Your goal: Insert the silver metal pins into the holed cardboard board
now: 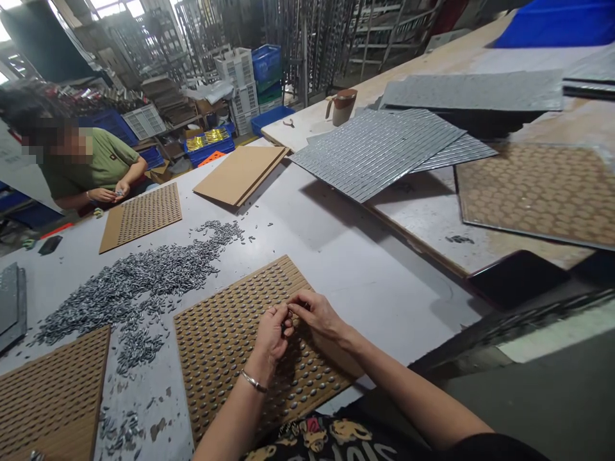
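Board position: the ridged board (336, 358) lies flat on the white table (346, 269), beneath both hands.
Board direction: far edge slants away rightward.
Oval pieces (225, 342): in rows on the board, long axes roughly left to right.
Left hand (275, 330): fingers curled closed; contents cannot be told.
Right hand (314, 312): pinched against left fingertips; any piece gripped is hidden.
Loose heap (144, 278): beyond the board, leftward.

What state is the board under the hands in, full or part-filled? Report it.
Part-filled: rows of small silvery pieces cover most of the board, but its right-hand edge strip shows bare brown surface.
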A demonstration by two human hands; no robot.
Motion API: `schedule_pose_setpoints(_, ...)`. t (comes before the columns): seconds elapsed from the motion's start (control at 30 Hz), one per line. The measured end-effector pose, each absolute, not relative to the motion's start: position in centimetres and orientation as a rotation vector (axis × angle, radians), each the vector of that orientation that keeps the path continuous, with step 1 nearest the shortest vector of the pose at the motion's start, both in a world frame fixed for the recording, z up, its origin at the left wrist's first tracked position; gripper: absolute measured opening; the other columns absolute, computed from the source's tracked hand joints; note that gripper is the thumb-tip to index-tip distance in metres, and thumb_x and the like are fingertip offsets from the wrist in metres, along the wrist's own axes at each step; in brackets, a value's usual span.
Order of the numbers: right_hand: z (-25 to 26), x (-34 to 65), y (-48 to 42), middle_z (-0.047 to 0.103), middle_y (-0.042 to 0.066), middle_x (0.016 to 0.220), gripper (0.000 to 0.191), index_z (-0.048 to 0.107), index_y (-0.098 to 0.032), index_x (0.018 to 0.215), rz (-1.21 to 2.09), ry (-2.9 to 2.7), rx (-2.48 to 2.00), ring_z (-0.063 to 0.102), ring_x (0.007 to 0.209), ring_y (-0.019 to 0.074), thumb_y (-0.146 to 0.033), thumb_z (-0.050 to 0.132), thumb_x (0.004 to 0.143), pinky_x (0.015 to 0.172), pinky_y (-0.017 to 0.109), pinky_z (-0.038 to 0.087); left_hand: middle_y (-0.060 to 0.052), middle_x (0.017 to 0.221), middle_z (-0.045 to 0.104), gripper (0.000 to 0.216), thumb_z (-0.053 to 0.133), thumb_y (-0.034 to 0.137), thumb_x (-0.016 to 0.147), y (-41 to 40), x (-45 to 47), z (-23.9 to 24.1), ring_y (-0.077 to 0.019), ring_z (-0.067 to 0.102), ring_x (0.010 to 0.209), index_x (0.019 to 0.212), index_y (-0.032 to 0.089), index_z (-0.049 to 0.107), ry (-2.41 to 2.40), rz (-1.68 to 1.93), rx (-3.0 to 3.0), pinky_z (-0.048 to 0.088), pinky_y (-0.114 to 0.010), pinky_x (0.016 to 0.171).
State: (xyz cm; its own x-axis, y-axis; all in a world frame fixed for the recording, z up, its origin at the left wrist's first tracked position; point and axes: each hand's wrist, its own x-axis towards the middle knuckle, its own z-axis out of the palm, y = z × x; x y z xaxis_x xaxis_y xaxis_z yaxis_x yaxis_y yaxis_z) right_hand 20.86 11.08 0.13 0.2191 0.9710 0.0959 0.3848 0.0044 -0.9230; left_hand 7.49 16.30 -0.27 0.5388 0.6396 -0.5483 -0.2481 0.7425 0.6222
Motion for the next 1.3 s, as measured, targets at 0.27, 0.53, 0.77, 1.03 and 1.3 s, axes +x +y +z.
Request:
schedule_pose_setpoints(0.27, -2.0, 23.3, 14.3, 0.069, 0.003, 0.077, 0.022, 0.067, -0.019, 0.078, 0.674, -1.224, -1.987, 0.061, 0.072, 0.0165, -0.030, 0.051, 0.087, 0.067, 0.025, 0.042, 0.005, 0.057, 0.048, 0.042, 0.087, 0.036, 0.053, 17.0, 7.2, -1.2, -0.0021, 0.038, 0.044, 0.073, 0.011, 0.061, 0.953, 0.586, 0.536, 0.020, -0.014, 0.035)
schedule_pose_setpoints(0.53, -2.4, 22.2, 15.6, 0.072, 0.007, 0.089, 0.021, 0.067, -0.020, 0.086, 0.601, -1.273, -2.320, 0.064, 0.081, 0.0189, -0.031, 0.050, 0.090, 0.068, 0.025, 0.041, 0.000, 0.067, 0.058, 0.035, 0.084, 0.019, 0.056, 17.1, 6.3, -0.5, -0.0052, 0.049, 0.053, 0.082, 0.013, 0.062, 0.925, 0.611, 0.490, 0.033, -0.014, 0.042)
schedule_pose_setpoints(0.77, -1.6, 21.8, 14.3, 0.069, 0.005, 0.081, 0.020, 0.057, -0.017, 0.104, 0.581, -1.170, -2.140, 0.063, 0.073, 0.0180, -0.026, 0.052, 0.087, 0.066, 0.025, 0.042, 0.001, 0.065, 0.057, 0.038, 0.087, 0.023, 0.052, 16.6, 6.2, 0.1, -0.0042, 0.046, 0.051, 0.076, 0.012, 0.061, 0.908, 0.618, 0.498, 0.030, -0.013, 0.040)
schedule_pose_setpoints(1.03, 0.2, 20.0, 9.1, 0.070, 0.002, 0.081, 0.021, 0.067, -0.018, 0.087, 0.895, -1.152, -1.575, 0.062, 0.073, 0.0160, -0.035, 0.055, 0.085, 0.066, 0.025, 0.046, 0.001, 0.066, 0.057, 0.034, 0.086, 0.022, 0.054, 15.6, 7.1, 0.2, -0.0030, 0.043, 0.048, 0.075, 0.010, 0.062, 0.883, 0.595, 0.545, 0.027, -0.014, 0.038)
schedule_pose_setpoints(1.3, -2.4, 23.6, 13.0, 0.070, 0.001, 0.080, 0.017, 0.070, -0.019, 0.078, 0.713, -1.176, -1.944, 0.061, 0.075, 0.0163, -0.024, 0.053, 0.079, 0.070, 0.025, 0.043, -0.009, 0.079, 0.066, 0.024, 0.068, 0.019, 0.073, 15.7, 7.1, -0.4, -0.0073, 0.050, 0.051, 0.091, 0.013, 0.053, 0.931, 0.538, 0.511, 0.033, -0.015, 0.041)
